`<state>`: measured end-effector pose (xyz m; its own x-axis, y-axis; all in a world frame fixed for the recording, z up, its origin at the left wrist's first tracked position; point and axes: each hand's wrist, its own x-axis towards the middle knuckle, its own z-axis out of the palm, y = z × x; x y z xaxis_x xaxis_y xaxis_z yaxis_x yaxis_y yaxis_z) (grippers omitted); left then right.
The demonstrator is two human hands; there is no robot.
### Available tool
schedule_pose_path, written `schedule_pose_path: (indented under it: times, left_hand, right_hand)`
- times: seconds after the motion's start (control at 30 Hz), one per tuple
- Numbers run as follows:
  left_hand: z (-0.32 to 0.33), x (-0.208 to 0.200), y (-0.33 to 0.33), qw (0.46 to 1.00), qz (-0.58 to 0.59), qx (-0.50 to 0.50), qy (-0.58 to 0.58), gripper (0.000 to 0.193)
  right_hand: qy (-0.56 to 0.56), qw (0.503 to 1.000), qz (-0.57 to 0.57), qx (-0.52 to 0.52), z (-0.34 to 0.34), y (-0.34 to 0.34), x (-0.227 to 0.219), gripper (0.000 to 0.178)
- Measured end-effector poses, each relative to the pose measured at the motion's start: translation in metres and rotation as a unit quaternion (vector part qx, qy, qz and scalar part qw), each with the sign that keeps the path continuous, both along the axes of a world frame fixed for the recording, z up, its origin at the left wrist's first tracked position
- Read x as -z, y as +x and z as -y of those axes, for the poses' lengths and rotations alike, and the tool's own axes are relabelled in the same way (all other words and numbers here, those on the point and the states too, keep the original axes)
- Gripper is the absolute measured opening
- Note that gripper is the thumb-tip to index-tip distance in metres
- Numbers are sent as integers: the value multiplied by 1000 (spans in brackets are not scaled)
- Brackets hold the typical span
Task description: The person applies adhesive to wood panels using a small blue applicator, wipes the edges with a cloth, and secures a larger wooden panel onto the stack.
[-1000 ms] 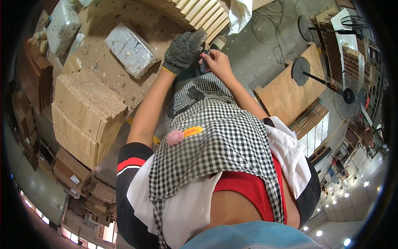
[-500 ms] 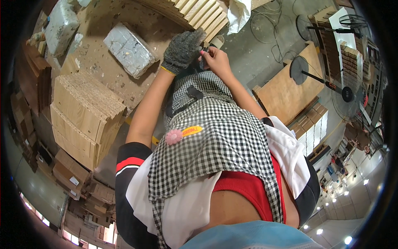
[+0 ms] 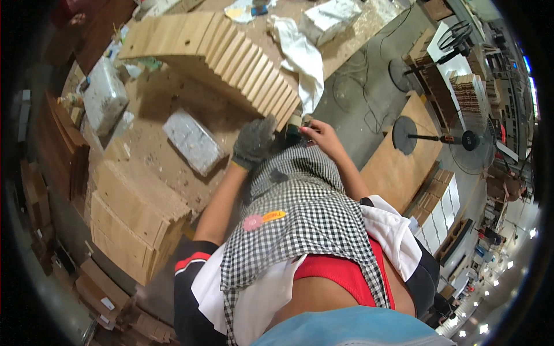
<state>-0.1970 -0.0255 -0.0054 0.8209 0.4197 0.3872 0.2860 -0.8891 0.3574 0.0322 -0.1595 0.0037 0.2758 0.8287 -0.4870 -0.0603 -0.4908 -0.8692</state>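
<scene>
We are seeing the gloved left hand (image 3: 254,140) and the bare right hand (image 3: 322,138) sitting lower in view than half a second ago, slightly farther apart, with much more of the row of boards (image 3: 245,66) coming into view. Hands are now staying near each other with a gap between. Gloved hand is lying at the near right end of the row, looking in contact; we aren't able to tell whether it is gripping a board. Right hand is bending its fingers just beside that end; blur is hiding what, if anything, it is holding.

Boards are standing side by side on the littered worktable (image 3: 147,141), running from far left toward the hands. Below both hands we are noting the checked apron (image 3: 300,219). A silvery wrapped block (image 3: 193,141) is lying left of the gloved hand, and a stack of pale boards (image 3: 135,213) is standing nearer on the left. White cloth (image 3: 309,72) is draping just right of the row. Farther right we are logging a plywood sheet (image 3: 398,161) and a standing fan (image 3: 470,140). Cardboard boxes (image 3: 101,285) are sitting near left.
</scene>
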Motion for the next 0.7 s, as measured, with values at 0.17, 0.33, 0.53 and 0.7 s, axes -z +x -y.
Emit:
schedule_pose_path:
  times: [0.17, 0.33, 0.53, 0.7]
  left_hand:
    - [-46, -76, 63, 999, -18, 16, 46, 40]
    - [-66, -143, 117, 998, 7, 37, 52, 38]
    - [-83, -139, 158, 992, -123, 2, 29, 47]
    - [-100, -123, 187, 992, -101, 10, 75, 45]
  right_hand:
    - [114, 989, 60, 78, -119, 161, -158, 19]
    - [204, 955, 211, 42, -294, 335, -210, 30]
    - [71, 833, 545, -60, -511, 483, -218, 33]
    - [2, 807, 589, 45, -588, 577, -171, 28]
